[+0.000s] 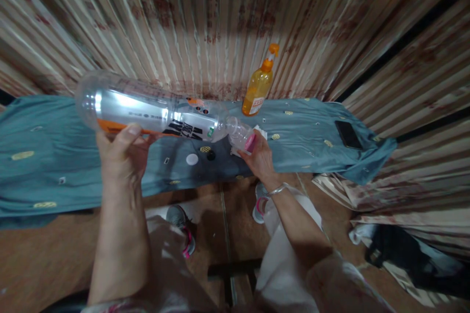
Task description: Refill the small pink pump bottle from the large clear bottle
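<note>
My left hand [123, 149] grips a large clear plastic bottle [147, 110] with a silver, black and orange label, held on its side with its mouth pointing right. That mouth meets a small clear container with a pink part [243, 138], which my right hand [259, 156] holds just above the teal cloth [55, 156]. A silver bangle sits on my right wrist. On the cloth below the big bottle lie a white cap [192, 159] and a small black cap [210, 155].
An orange spray bottle [259, 85] stands at the back against striped curtains. A black phone [348, 134] lies on the cloth at the right. Below are my knees, grey-pink shoes and a brown floor; dark bundles lie at the lower right.
</note>
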`<state>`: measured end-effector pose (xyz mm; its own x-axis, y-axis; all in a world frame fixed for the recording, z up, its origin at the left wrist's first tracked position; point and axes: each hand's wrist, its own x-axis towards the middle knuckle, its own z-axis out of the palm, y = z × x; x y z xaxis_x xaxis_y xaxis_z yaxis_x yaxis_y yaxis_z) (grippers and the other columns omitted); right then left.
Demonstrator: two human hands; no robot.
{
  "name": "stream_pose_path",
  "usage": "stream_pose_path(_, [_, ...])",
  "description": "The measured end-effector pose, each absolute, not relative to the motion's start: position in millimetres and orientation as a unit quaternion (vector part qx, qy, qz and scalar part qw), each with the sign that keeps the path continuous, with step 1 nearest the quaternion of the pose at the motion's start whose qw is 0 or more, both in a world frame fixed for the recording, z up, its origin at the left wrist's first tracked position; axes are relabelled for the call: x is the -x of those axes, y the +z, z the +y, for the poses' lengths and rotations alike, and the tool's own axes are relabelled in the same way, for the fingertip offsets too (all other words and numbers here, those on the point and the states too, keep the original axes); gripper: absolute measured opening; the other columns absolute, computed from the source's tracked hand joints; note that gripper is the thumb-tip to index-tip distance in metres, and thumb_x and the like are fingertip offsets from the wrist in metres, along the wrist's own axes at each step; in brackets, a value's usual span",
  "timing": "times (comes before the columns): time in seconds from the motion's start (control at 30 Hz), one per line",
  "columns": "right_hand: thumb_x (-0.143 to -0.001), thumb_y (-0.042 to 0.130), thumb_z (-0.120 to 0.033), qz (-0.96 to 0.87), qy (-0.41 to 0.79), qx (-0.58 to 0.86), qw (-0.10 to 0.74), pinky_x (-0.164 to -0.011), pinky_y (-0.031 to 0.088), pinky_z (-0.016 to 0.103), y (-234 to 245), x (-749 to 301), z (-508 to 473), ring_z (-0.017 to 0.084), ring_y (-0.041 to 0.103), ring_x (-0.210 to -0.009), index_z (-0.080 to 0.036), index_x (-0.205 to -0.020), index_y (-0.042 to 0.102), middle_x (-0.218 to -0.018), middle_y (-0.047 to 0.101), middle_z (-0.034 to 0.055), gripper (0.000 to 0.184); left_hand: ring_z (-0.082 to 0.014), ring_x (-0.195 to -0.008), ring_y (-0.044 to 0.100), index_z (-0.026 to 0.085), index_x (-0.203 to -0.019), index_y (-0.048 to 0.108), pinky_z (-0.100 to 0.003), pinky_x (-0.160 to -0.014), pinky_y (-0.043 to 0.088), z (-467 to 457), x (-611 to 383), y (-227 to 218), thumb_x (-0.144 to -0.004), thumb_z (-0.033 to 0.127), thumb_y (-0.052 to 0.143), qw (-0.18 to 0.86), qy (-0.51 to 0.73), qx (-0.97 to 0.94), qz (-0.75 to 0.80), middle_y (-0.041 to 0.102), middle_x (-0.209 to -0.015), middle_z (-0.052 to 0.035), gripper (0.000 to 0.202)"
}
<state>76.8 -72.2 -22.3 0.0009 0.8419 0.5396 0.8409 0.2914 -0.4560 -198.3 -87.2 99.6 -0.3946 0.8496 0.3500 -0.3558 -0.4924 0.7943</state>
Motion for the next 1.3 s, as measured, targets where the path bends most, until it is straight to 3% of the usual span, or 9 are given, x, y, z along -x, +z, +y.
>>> stream_pose_path(0.13, [-0.074,0.071,-0.032,-0.705,-0.004,0.595,0.386,-0.101,0.045,0.049,-23.0,-76.5,-71.7,0.031,0.051,-0.122,-0.012,-0.135,0.031,-0.128,0.053,0.0207,0.076,-0.0165,-0.062,0.061,0.022,-0.07,0.062,-0.03,-0.055,0.057,-87.3,197.8,99.8,-0.046,0.018,0.075,0.39,0.769,-0.39,0.323,0.059,-0.059,0.0031,0.027])
stream_pose_path(0.37, [-0.073,0.073,-0.032,-0.706,0.003,0.598,0.379,-0.101,0.045,0.048,-21.9,-77.1,-72.5,0.031,0.049,-0.124,-0.011,-0.136,0.031,-0.129,0.052,0.021,0.079,-0.0211,-0.081,0.067,0.027,-0.094,0.062,-0.031,-0.06,0.059,-87.8,195.8,102.5,-0.042,0.017,0.075,0.412,0.769,-0.374,0.314,0.065,-0.071,0.003,0.054])
stream_pose_path(0.67, [-0.073,0.073,-0.034,-0.707,-0.001,0.596,0.38,-0.102,0.044,0.049,-23.3,-77.6,-72.2,0.031,0.049,-0.125,-0.01,-0.136,0.031,-0.131,0.052,0.0213,0.079,-0.0182,-0.065,0.065,0.026,-0.098,0.063,-0.027,-0.051,0.056,-86.7,198.3,100.1,-0.044,0.016,0.075,0.401,0.775,-0.373,0.316,0.064,-0.067,0.0028,0.056])
stream_pose_path(0.87, [-0.073,0.073,-0.036,-0.71,-0.002,0.591,0.383,-0.101,0.045,0.049,-22.7,-78.0,-72.4,0.031,0.049,-0.123,-0.009,-0.135,0.032,-0.129,0.052,0.0219,0.079,-0.0176,-0.067,0.063,0.026,-0.093,0.064,-0.026,-0.05,0.054,-87.2,197.6,99.9,-0.043,0.018,0.076,0.399,0.77,-0.377,0.327,0.063,-0.067,0.0025,0.052])
stream_pose_path(1.07, [-0.072,0.074,-0.031,-0.71,-0.011,0.59,0.385,-0.1,0.047,0.049,-22.5,-77.7,-72.8,0.031,0.052,-0.12,-0.009,-0.134,0.035,-0.128,0.054,0.0209,0.077,-0.0158,-0.06,0.061,0.019,-0.075,0.065,-0.03,-0.054,0.057,-86.8,199.0,96.4,-0.048,0.021,0.077,0.385,0.768,-0.39,0.332,0.064,-0.067,-0.0014,0.03])
stream_pose_path(1.3, [-0.072,0.073,-0.034,-0.706,-0.011,0.598,0.379,-0.099,0.047,0.049,-22.4,-77.2,-73.5,0.031,0.052,-0.12,-0.01,-0.133,0.036,-0.126,0.055,0.02,0.075,-0.0162,-0.063,0.063,0.021,-0.077,0.067,-0.027,-0.049,0.057,-87.1,199.9,96.3,-0.045,0.019,0.076,0.401,0.768,-0.379,0.326,0.066,-0.071,0.0,0.033])
